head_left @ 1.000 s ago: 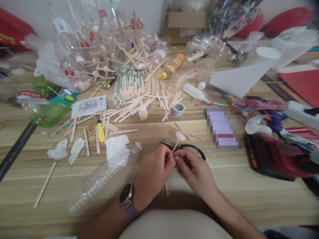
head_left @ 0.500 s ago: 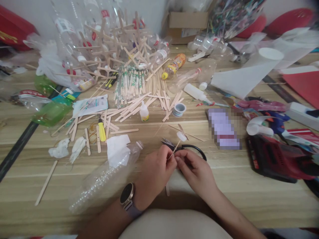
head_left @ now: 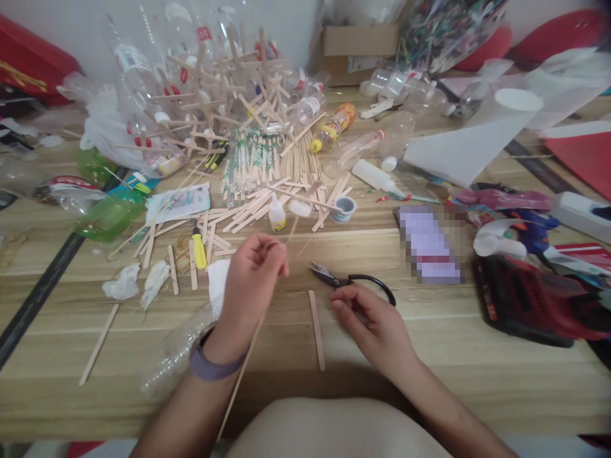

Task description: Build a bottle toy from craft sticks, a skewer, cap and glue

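Note:
My left hand (head_left: 258, 264) is closed around a thin bamboo skewer (head_left: 242, 374), which slants from near my body up past my fingers. At the skewer's upper end sits a small white cap (head_left: 300, 208) with a wooden stick (head_left: 312, 201) across it, slightly blurred. My right hand (head_left: 370, 321) rests near the table with fingers loosely curled and nothing visible in them. Its fingertips are beside the black-handled scissors (head_left: 341, 280), partly covering a handle; I cannot tell if they touch. A flat popsicle stick (head_left: 316, 331) lies between my hands.
A clear plastic bottle (head_left: 174, 356) lies partly under my left arm. Beyond are a glue bottle (head_left: 277, 214), a wire spool (head_left: 344, 208), a yellow-handled screwdriver (head_left: 199, 250) and piled sticks (head_left: 252, 207). To the right are a blurred-out phone (head_left: 429, 245) and a red power tool (head_left: 539, 305).
My left hand has moved left and up, carrying the skewer with its cap and crosspiece away from my right hand. My right hand has stayed near the scissors and let go of the skewer.

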Available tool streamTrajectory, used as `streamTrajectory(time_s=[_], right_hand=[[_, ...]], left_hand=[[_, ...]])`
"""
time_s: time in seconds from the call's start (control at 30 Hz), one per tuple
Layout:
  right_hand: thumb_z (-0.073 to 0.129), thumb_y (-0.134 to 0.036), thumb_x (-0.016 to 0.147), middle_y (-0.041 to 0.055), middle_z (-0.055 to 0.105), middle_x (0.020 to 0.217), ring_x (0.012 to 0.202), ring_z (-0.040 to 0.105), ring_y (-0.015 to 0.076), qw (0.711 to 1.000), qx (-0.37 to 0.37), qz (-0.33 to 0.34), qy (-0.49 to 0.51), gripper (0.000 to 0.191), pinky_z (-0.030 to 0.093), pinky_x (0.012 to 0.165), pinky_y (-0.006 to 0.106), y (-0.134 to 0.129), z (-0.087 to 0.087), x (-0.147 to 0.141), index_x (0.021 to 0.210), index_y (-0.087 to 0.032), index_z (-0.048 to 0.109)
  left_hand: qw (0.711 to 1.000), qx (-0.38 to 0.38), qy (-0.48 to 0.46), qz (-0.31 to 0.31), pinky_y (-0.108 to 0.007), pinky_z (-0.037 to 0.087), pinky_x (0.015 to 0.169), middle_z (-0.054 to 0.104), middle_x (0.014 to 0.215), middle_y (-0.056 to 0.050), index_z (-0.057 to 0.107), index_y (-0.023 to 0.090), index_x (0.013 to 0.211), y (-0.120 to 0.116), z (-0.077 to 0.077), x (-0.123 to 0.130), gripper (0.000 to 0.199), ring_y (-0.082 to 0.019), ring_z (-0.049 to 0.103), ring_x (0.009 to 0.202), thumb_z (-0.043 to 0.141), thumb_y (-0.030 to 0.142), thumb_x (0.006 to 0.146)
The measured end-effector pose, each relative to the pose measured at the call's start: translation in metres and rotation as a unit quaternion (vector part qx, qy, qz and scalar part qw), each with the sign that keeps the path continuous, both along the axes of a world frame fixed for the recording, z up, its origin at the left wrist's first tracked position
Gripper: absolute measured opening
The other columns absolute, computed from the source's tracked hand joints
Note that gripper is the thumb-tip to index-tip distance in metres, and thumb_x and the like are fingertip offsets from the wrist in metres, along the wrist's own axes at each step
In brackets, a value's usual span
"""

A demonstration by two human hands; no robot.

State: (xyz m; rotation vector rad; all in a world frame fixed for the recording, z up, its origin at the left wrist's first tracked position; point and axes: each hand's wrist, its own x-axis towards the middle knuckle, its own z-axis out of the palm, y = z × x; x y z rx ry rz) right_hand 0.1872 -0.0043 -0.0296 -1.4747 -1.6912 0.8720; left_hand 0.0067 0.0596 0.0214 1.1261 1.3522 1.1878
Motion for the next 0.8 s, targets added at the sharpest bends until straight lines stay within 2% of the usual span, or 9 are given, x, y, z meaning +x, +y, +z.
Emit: streamTrajectory(time_s=[0.07, 0.13, 0.23, 0.37, 0.43, 0.53, 0.67, 0.8], right_hand=[[0.051, -0.028, 0.09, 0.0006, 0.059, 0.065, 0.056, 0.055, 0.0139, 1.0, 0.014, 0.007, -0.004, 0.015, 0.042, 0.046, 0.023, -0.001, 0.001, 0.001, 0.084, -0.021, 0.062], [0.051, -0.027, 0.09, 0.0003, 0.06, 0.065, 0.055, 0.055, 0.0137, 1.0, 0.026, 0.01, -0.012, 0.014, 0.042, 0.047, 0.024, -0.001, 0.003, 0.002, 0.084, -0.021, 0.062], [0.05, -0.026, 0.09, 0.0002, 0.06, 0.066, 0.055, 0.056, 0.0139, 0.999, 0.036, 0.008, -0.016, 0.014, 0.043, 0.048, 0.024, -0.002, 0.005, 0.003, 0.084, -0.022, 0.061], [0.05, -0.026, 0.09, 0.0005, 0.061, 0.066, 0.055, 0.056, 0.0141, 0.999, 0.038, -0.001, -0.014, 0.014, 0.044, 0.048, 0.024, -0.002, 0.006, 0.004, 0.083, -0.022, 0.061], [0.051, -0.026, 0.09, 0.0007, 0.062, 0.067, 0.055, 0.057, 0.014, 0.999, 0.034, -0.007, -0.012, 0.013, 0.043, 0.047, 0.024, -0.002, 0.005, 0.004, 0.083, -0.022, 0.061], [0.051, -0.026, 0.09, 0.0016, 0.063, 0.068, 0.057, 0.059, 0.0144, 0.999, 0.031, -0.017, 0.004, 0.013, 0.044, 0.047, 0.023, -0.002, 0.002, 0.004, 0.084, -0.021, 0.061], [0.053, -0.027, 0.089, 0.002, 0.063, 0.069, 0.057, 0.061, 0.0148, 0.998, 0.032, -0.041, 0.019, 0.013, 0.046, 0.046, 0.023, -0.002, 0.0, 0.004, 0.085, -0.021, 0.063], [0.054, -0.027, 0.089, 0.0016, 0.065, 0.07, 0.057, 0.062, 0.0147, 0.997, 0.044, -0.054, 0.016, 0.013, 0.047, 0.049, 0.024, -0.002, 0.002, 0.003, 0.086, -0.021, 0.064]], left_hand=[[0.997, -0.012, -0.064, 0.043, -0.017, 0.024, 0.037, 0.048, 0.045, 0.01, 0.05, 0.02, 0.069, 0.008, 0.008, -0.007, 0.008, -0.005, 0.033, 0.036, 0.055, 0.018, 0.074], [0.995, -0.002, -0.079, 0.063, -0.016, 0.022, 0.036, 0.047, 0.044, 0.009, 0.049, 0.02, 0.066, 0.013, 0.013, -0.011, 0.009, -0.004, 0.031, 0.035, 0.055, 0.016, 0.072], [0.996, 0.016, -0.067, 0.052, -0.015, 0.023, 0.037, 0.047, 0.044, 0.009, 0.049, 0.02, 0.067, 0.014, 0.012, -0.012, 0.009, -0.004, 0.032, 0.036, 0.057, 0.018, 0.072], [0.999, 0.002, -0.035, -0.017, -0.016, 0.025, 0.039, 0.051, 0.045, 0.009, 0.052, 0.02, 0.071, 0.002, 0.0, -0.002, 0.009, -0.006, 0.037, 0.038, 0.06, 0.02, 0.074], [0.996, -0.007, 0.022, -0.082, -0.017, 0.03, 0.042, 0.051, 0.047, 0.009, 0.051, 0.02, 0.072, -0.007, -0.006, 0.006, 0.009, -0.007, 0.043, 0.042, 0.058, 0.022, 0.078], [0.985, -0.029, 0.095, -0.144, -0.018, 0.036, 0.048, 0.052, 0.053, 0.008, 0.051, 0.02, 0.074, -0.022, -0.016, 0.016, 0.009, -0.009, 0.048, 0.048, 0.053, 0.025, 0.082], [0.965, -0.001, 0.175, -0.195, -0.02, 0.037, 0.051, 0.054, 0.061, 0.007, 0.051, 0.021, 0.076, -0.034, -0.027, 0.023, 0.008, -0.01, 0.051, 0.056, 0.051, 0.023, 0.084], [0.954, 0.026, 0.215, -0.209, -0.021, 0.037, 0.054, 0.058, 0.065, 0.006, 0.051, 0.021, 0.077, -0.038, -0.031, 0.024, 0.008, -0.011, 0.053, 0.06, 0.05, 0.02, 0.085]])
